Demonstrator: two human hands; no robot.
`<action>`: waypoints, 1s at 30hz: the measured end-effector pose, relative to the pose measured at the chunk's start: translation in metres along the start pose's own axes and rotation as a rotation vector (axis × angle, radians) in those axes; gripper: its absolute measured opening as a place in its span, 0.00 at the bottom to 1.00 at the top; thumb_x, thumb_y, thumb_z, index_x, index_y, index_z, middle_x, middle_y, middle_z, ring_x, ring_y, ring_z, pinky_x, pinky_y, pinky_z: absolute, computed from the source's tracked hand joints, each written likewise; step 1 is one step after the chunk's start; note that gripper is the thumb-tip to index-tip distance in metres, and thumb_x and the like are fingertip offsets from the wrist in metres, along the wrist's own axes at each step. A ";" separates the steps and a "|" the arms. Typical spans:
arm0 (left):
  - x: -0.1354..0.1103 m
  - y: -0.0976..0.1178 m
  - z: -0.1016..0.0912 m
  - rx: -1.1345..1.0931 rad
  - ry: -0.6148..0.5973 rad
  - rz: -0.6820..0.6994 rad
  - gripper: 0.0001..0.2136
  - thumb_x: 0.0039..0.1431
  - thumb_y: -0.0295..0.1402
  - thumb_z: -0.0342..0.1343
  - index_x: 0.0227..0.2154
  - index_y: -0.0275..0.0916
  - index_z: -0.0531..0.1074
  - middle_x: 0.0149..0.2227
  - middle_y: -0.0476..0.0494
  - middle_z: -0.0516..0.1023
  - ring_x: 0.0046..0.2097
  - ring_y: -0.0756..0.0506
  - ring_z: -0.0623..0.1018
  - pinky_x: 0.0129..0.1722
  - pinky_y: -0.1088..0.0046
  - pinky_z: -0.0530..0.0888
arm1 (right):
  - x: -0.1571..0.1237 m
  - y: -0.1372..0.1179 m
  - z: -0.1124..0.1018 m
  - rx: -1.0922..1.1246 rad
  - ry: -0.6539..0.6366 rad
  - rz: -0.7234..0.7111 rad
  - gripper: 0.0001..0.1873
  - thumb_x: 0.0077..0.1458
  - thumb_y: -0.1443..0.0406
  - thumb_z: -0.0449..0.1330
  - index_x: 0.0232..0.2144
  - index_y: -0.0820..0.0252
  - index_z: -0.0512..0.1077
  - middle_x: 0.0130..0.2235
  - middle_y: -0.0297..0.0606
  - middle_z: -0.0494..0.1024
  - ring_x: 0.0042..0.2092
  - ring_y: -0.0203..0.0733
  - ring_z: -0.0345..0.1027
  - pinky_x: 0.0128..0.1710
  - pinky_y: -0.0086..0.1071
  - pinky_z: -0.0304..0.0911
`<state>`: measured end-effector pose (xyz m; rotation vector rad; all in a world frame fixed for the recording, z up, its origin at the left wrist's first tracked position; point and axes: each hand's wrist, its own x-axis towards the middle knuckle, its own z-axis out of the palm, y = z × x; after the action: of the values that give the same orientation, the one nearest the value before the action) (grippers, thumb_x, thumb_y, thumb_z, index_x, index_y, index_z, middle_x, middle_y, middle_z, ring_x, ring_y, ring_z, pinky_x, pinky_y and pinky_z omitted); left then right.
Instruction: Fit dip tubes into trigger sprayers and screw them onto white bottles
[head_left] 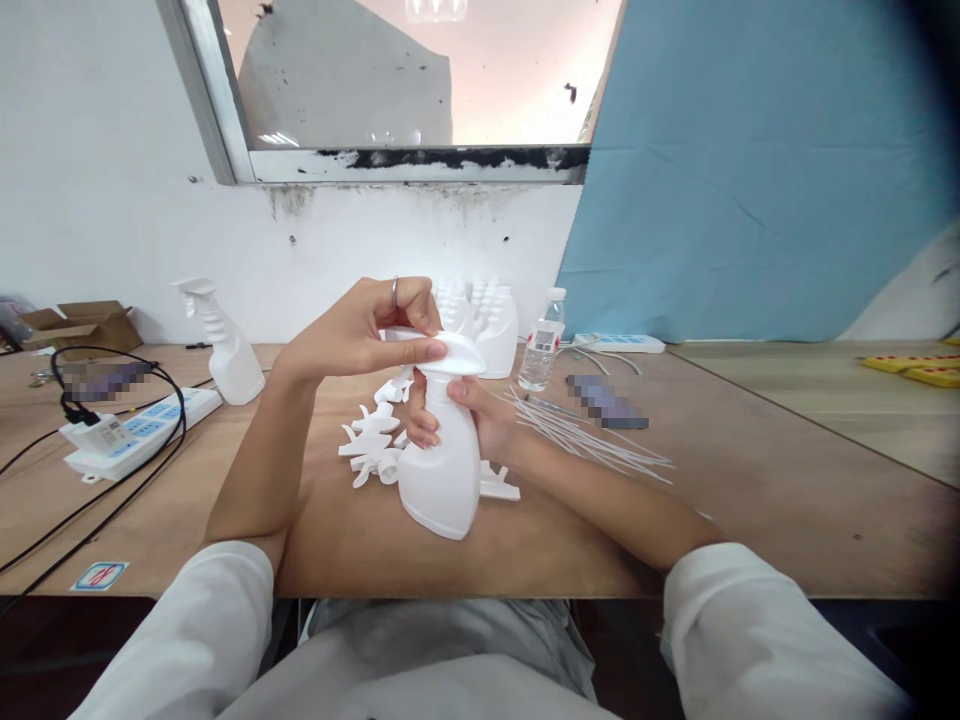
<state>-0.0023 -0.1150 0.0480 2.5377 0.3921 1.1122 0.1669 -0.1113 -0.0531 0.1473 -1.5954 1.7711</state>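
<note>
A white spray bottle (442, 470) is held tilted above the middle of the near edge of the table (750, 480), gripped around its neck by the right hand (469, 415). Its white spray head (442, 352) is pinched closed between the fingers of the left hand (367, 335). Loose spray heads (371, 440) are piled just behind it, thin white tubes (585, 435) are spread to the right, and a finished spray bottle (225, 345) is stood toward the far left edge.

The bottle (442, 470) is smooth white plastic with a soft sheen, as are its cap (442, 352) and the loose triggers (375, 440). The desk (750, 480) is matt, bare plywood. The thin tubes (592, 435) look like translucent plastic. The water bottle (542, 345) is clear, glossy plastic.
</note>
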 end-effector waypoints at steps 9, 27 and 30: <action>0.000 -0.002 -0.001 -0.008 -0.001 0.020 0.19 0.54 0.39 0.67 0.24 0.38 0.60 0.29 0.47 0.74 0.30 0.51 0.74 0.30 0.75 0.74 | 0.000 -0.001 0.002 -0.012 0.001 -0.008 0.18 0.54 0.52 0.61 0.35 0.60 0.63 0.24 0.30 0.67 0.24 0.34 0.61 0.27 0.32 0.57; 0.001 0.000 0.001 0.011 -0.001 0.007 0.20 0.53 0.43 0.67 0.24 0.39 0.60 0.28 0.47 0.74 0.31 0.50 0.75 0.32 0.73 0.76 | -0.001 -0.005 0.012 -0.065 0.037 -0.038 0.18 0.55 0.54 0.64 0.31 0.59 0.62 0.22 0.27 0.64 0.21 0.31 0.58 0.24 0.30 0.55; 0.000 0.000 0.001 0.008 -0.003 0.014 0.20 0.53 0.42 0.67 0.24 0.39 0.59 0.29 0.47 0.74 0.30 0.50 0.75 0.31 0.73 0.76 | 0.000 -0.006 0.012 -0.067 0.048 -0.015 0.19 0.53 0.53 0.65 0.31 0.59 0.62 0.22 0.26 0.64 0.21 0.31 0.58 0.24 0.31 0.55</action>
<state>-0.0015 -0.1151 0.0478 2.5528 0.3798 1.1146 0.1661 -0.1220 -0.0457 0.0846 -1.6131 1.6954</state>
